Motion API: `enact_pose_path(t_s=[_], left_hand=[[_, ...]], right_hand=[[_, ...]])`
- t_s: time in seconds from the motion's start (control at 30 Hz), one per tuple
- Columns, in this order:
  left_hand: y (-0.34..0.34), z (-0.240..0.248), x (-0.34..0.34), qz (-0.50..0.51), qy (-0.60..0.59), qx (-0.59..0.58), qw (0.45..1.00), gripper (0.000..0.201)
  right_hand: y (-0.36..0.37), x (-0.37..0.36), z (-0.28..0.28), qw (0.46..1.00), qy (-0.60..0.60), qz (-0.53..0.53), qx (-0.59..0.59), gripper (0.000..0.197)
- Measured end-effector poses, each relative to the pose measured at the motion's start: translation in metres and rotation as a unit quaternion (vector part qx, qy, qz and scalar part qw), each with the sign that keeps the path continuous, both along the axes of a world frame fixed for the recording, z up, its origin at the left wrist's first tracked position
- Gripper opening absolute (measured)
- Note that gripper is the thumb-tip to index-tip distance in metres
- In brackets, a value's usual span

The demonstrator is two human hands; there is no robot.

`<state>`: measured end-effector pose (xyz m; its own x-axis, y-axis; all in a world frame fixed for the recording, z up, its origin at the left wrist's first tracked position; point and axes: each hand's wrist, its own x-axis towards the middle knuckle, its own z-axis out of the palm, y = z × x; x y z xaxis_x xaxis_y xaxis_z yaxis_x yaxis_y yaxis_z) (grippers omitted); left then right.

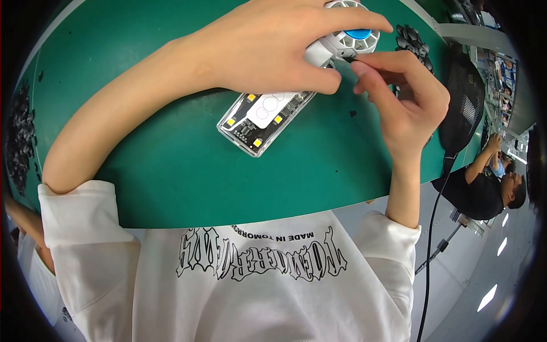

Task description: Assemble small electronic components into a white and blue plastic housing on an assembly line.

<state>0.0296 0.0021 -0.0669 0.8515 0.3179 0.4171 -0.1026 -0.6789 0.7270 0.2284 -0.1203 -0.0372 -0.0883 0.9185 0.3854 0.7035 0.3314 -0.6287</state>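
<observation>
A smooth green table [188, 182] fills most of the view, its near edge curved by the lens and close against the person's white shirt [256, 302]. Past the right side, a person in black [478, 191] sits beyond a stretch of pale floor [456, 290]; another person [40, 273] shows partly at lower left.

Bare green lies between the fan [320, 54] and the near edge, and to its left under the forearm. Heaps of black pieces sit along the left edge [20, 137] and near the right [411, 43], beside a black mesh object [462, 97].

The fan lies slantwise at the far middle: round white ribbed head, blue hub [359, 34], clear box-like handle [256, 122] over a dark board. The left hand [273, 43] grasps it from above; the right hand [407, 85] pinches a small dark part [349, 58] against its neck.
</observation>
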Motion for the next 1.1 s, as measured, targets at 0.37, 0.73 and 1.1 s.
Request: enact_pose_path(t_s=[0.37,0.73,1.1], left_hand=[[0.017,0.017,0.003,-0.024,-0.018,0.035,0.999,0.061],[0.027,0.035,0.006,-0.033,0.015,-0.022,0.999,0.059],[0.029,0.036,0.007,-0.022,0.022,-0.047,0.998,0.063]], right_hand=[[0.007,0.002,-0.022,0.979,-0.084,-0.001,0.183,0.018],[0.008,-0.006,-0.018,0.973,-0.117,-0.035,0.197,0.022],[0.007,-0.005,-0.008,0.981,-0.087,-0.006,0.171,0.012]])
